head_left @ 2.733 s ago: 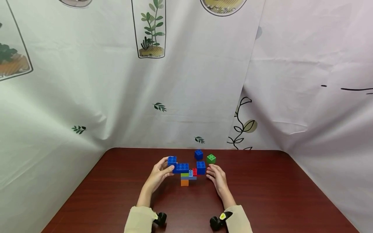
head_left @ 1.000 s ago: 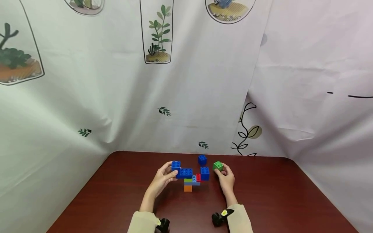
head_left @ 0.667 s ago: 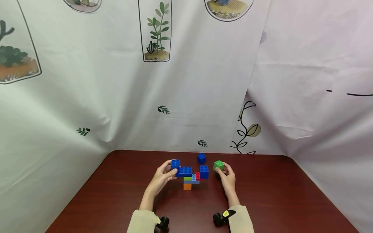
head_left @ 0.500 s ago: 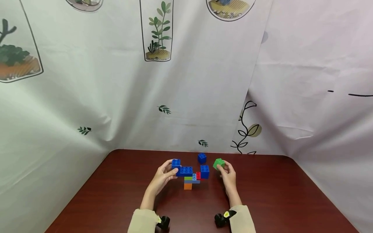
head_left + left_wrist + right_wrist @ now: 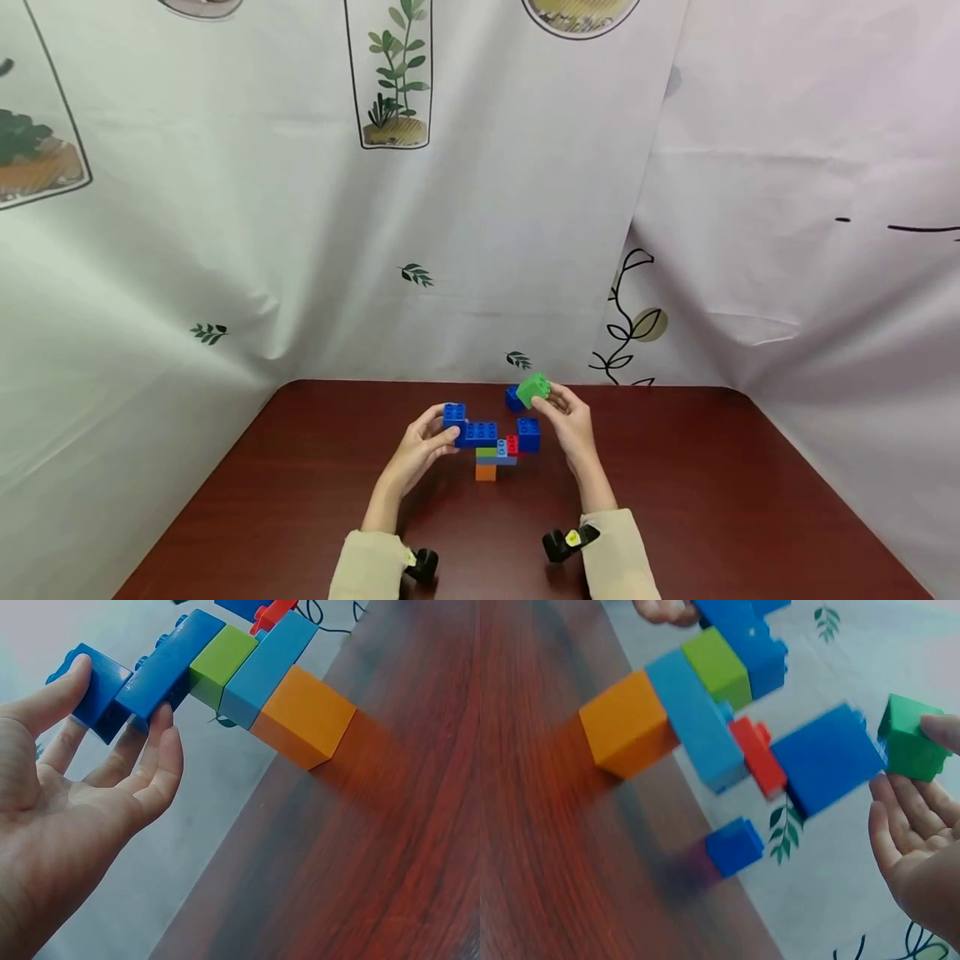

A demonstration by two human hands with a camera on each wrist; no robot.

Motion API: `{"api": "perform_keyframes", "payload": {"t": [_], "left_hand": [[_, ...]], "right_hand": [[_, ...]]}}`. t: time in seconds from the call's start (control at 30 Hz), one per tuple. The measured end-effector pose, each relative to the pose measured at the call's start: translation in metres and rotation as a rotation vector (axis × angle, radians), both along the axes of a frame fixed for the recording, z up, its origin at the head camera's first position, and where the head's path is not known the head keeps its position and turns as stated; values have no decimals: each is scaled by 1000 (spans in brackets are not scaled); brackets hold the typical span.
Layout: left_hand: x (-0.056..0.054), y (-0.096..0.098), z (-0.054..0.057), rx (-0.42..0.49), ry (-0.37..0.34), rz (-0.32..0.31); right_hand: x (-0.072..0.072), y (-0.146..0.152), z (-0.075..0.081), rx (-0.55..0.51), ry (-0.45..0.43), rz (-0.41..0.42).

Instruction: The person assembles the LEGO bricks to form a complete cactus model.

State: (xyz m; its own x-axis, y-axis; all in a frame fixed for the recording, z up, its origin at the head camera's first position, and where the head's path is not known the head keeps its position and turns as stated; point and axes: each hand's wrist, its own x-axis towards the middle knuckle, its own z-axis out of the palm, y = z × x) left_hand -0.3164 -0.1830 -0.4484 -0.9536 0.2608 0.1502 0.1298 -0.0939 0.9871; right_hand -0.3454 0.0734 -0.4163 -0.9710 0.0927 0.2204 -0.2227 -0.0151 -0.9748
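Observation:
A toy brick build stands on the table: an orange brick [image 5: 486, 472] at the bottom, a light blue brick [image 5: 270, 669] on it, then a lime brick [image 5: 223, 666] and a small red brick [image 5: 758, 757]. Over the lime one lies a long blue brick [image 5: 481, 434], topped at its left end by another blue brick [image 5: 453, 413]. My left hand [image 5: 415, 450] grips that left end between thumb and fingers. On the red brick sits a square blue brick [image 5: 528, 435]. Just above and behind it, my right hand [image 5: 572, 423] pinches a tilted green brick [image 5: 533, 390].
A loose blue brick [image 5: 735, 846] rests on the table behind the build, partly covered by the green brick in the head view. The dark red table [image 5: 675, 483] ends at a white cloth [image 5: 480, 208] printed with plants.
My right hand has taken the green brick off the table, lifted it and carried it left, tilting it, to the square blue brick. My left hand keeps its grip on the build.

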Motion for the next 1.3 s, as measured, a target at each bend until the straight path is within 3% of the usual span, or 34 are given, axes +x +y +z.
{"api": "perform_keyframes", "payload": {"t": [0.17, 0.4, 0.6, 1.1, 1.3], "left_hand": [[2, 0, -2, -16, -9, -4], [4, 3, -3, -11, -9, -8], [2, 4, 0, -15, -11, -8], [-2, 5, -2, -16, 10, -26], [-2, 4, 0, -10, 17, -37]], "right_hand": [[6, -7, 3, 61, 62, 81], [10, -11, 0, 292, 154, 213], [12, -16, 2, 409, 179, 278], [16, -20, 4, 508, 210, 347], [16, -24, 5, 502, 209, 373]]}}
